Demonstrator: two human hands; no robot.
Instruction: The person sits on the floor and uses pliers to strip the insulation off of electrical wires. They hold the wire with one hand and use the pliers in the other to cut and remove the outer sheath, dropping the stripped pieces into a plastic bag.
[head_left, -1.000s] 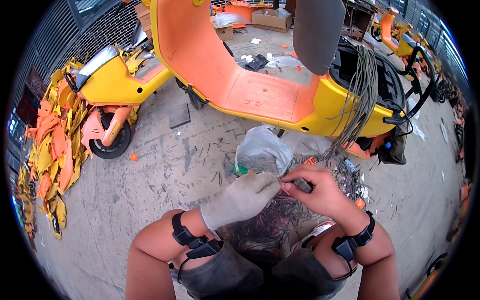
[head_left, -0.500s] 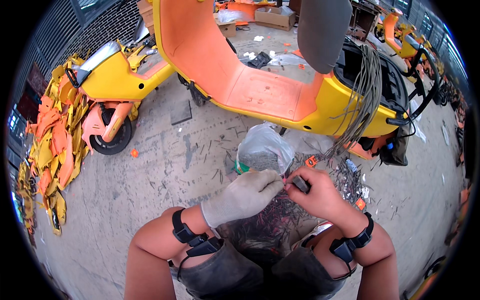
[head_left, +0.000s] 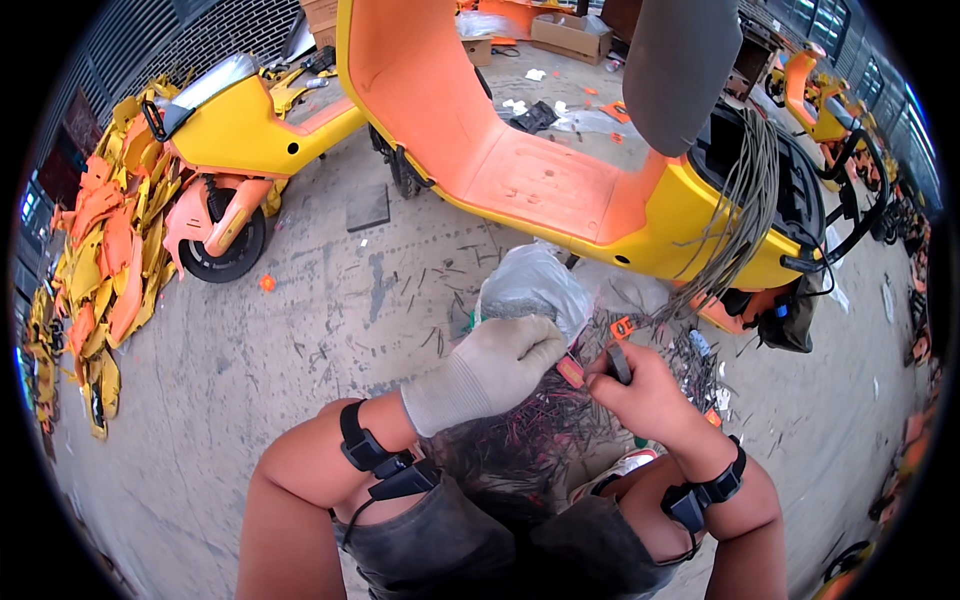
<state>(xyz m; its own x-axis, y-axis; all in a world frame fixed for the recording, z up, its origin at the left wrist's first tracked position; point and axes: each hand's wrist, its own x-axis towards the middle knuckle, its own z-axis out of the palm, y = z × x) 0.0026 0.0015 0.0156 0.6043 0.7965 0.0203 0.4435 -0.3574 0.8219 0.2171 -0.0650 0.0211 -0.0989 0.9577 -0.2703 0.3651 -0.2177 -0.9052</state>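
Note:
My left hand point(head_left: 492, 365), in a pale knitted glove, is closed in a pinch near a small pink piece point(head_left: 570, 371); what its fingertips grip is too small to make out. My bare right hand point(head_left: 637, 393) wraps round a small dark grey object point(head_left: 619, 362), its fingertips at the pink piece's right end. Just beyond my hands a translucent plastic bag point(head_left: 535, 280) sits on the ground. Below them, a dense scatter of cut dark and pink strands point(head_left: 515, 435) lies between my legs.
A yellow-and-orange scooter body point(head_left: 540, 190) stands ahead, draped with grey cables point(head_left: 740, 210). Another scooter point(head_left: 240, 130) is at the left beside a heap of yellow and orange panels point(head_left: 100, 260). Cardboard boxes point(head_left: 570, 40) and more scooters point(head_left: 815, 95) are farther back.
My hands have separated slightly, the left moving up and the right moving right and a little down, showing more of the pink piece. The view has shifted a little.

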